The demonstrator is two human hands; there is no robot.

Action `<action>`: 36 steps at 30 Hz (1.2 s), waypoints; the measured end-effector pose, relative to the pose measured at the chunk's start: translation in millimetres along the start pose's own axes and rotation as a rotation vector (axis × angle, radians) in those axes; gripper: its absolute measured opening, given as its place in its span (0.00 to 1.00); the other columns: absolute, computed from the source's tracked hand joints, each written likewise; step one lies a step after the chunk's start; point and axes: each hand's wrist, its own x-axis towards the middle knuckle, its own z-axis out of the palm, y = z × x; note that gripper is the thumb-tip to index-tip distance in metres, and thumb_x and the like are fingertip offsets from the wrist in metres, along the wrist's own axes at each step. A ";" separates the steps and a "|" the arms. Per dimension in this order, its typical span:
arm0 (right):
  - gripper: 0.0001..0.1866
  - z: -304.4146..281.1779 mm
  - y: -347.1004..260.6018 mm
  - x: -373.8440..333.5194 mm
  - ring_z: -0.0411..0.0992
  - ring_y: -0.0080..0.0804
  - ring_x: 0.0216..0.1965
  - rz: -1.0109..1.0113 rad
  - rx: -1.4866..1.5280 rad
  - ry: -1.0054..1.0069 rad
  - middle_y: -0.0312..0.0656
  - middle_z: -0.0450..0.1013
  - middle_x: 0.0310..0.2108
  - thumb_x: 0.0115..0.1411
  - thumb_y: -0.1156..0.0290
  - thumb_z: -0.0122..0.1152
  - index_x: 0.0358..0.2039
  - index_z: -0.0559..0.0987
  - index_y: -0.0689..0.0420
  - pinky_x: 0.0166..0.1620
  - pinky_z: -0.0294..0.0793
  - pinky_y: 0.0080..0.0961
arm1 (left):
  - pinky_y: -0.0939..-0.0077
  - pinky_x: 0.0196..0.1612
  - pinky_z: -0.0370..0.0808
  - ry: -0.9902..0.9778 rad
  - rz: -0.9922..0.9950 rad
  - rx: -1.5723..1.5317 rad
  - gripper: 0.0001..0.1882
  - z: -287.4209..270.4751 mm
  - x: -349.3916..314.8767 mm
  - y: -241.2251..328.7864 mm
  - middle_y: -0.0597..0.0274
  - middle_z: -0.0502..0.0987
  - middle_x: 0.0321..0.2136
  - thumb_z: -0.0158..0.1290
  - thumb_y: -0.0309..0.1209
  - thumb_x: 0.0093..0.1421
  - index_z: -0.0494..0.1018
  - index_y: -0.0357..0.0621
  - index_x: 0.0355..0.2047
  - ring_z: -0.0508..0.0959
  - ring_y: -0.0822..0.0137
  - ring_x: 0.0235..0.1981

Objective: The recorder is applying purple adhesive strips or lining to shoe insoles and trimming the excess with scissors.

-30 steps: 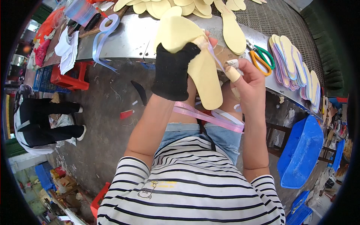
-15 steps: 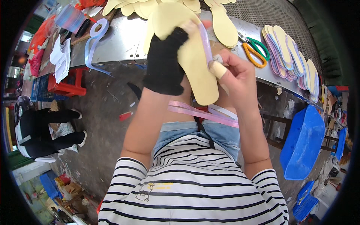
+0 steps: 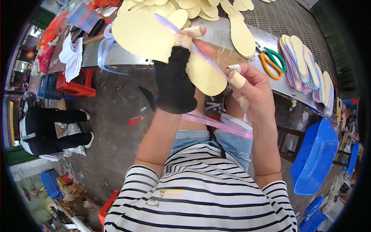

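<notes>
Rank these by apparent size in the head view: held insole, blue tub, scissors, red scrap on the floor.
1. Held insole, though nearer the camera
2. Blue tub
3. Scissors
4. Red scrap

Black-and-white striped shirt [image 3: 208, 189], cartoon print [image 3: 154, 200]; blue denim shorts [image 3: 234, 145]; black fingerless glove [image 3: 174, 85]; pale finger tape [image 3: 237, 80].

Bright, diffuse light leaves a pale sheen on the metal tabletop [image 3: 220, 33]; the floor [image 3: 112, 112] looks dimmer. Fisheye distortion bends straight edges near a black, rounded border.
</notes>
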 end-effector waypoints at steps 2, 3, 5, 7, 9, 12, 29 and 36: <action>0.03 -1.3 -0.5 -5.5 0.61 0.08 0.21 0.037 0.082 -0.058 0.29 0.72 0.25 0.53 0.75 0.60 0.28 0.78 0.60 0.23 0.57 0.08 | 0.81 0.30 0.71 0.055 0.054 0.001 0.16 1.8 -2.1 -3.1 0.57 0.75 0.25 0.45 0.37 0.62 0.70 0.36 0.42 0.74 0.73 0.26; 0.03 0.7 0.8 -8.2 0.61 0.08 0.21 0.039 0.082 -0.054 0.29 0.72 0.25 0.53 0.75 0.60 0.28 0.78 0.60 0.23 0.57 0.08 | 0.82 0.29 0.70 0.058 0.078 0.010 0.16 2.0 -3.9 -3.5 0.59 0.75 0.25 0.46 0.37 0.61 0.70 0.36 0.41 0.74 0.74 0.26; 0.03 5.8 2.3 -10.3 0.64 0.08 0.24 -0.110 -0.091 -0.087 0.29 0.71 0.26 0.53 0.76 0.59 0.29 0.76 0.61 0.26 0.61 0.09 | 0.82 0.29 0.69 0.052 0.099 0.013 0.16 4.7 -4.1 -4.4 0.60 0.74 0.24 0.46 0.37 0.61 0.71 0.36 0.40 0.73 0.74 0.25; 0.03 0.0 14.9 -9.4 0.65 0.09 0.28 -0.202 -0.177 -0.088 0.28 0.70 0.26 0.54 0.78 0.58 0.30 0.75 0.63 0.28 0.64 0.10 | 0.83 0.29 0.67 0.019 0.069 0.012 0.13 7.5 -5.0 -3.6 0.61 0.74 0.24 0.49 0.35 0.59 0.72 0.36 0.38 0.72 0.75 0.24; 0.04 -5.2 17.7 -8.0 0.65 0.10 0.27 -0.243 -0.237 -0.133 0.27 0.69 0.25 0.55 0.77 0.57 0.30 0.74 0.63 0.28 0.64 0.11 | 0.82 0.30 0.67 -0.007 0.037 0.053 0.14 9.3 -4.1 -4.7 0.62 0.73 0.24 0.49 0.35 0.59 0.71 0.36 0.39 0.71 0.74 0.25; 0.05 -6.7 0.0 -3.9 0.63 0.11 0.26 -0.025 -0.136 -0.196 0.27 0.67 0.23 0.55 0.75 0.57 0.27 0.73 0.64 0.27 0.62 0.12 | 0.81 0.32 0.68 -0.028 -0.029 0.131 0.14 12.6 -8.1 -6.0 0.61 0.73 0.24 0.49 0.33 0.58 0.71 0.35 0.39 0.72 0.72 0.26; 0.08 -15.7 -14.5 25.8 0.65 0.13 0.25 -0.344 -0.387 -0.035 0.29 0.69 0.21 0.57 0.71 0.55 0.27 0.74 0.64 0.29 0.65 0.12 | 0.82 0.32 0.71 -0.075 -0.235 0.369 0.16 8.0 -23.3 -20.8 0.65 0.76 0.29 0.61 0.25 0.47 0.73 0.36 0.37 0.73 0.77 0.31; 0.09 -8.3 -14.8 36.6 0.67 0.13 0.29 -0.236 -0.396 -0.139 0.32 0.69 0.25 0.57 0.70 0.55 0.33 0.73 0.63 0.31 0.66 0.12 | 0.79 0.35 0.72 -0.187 -0.325 0.222 0.21 4.2 -25.9 -23.3 0.62 0.75 0.33 0.61 0.24 0.47 0.69 0.37 0.43 0.74 0.73 0.33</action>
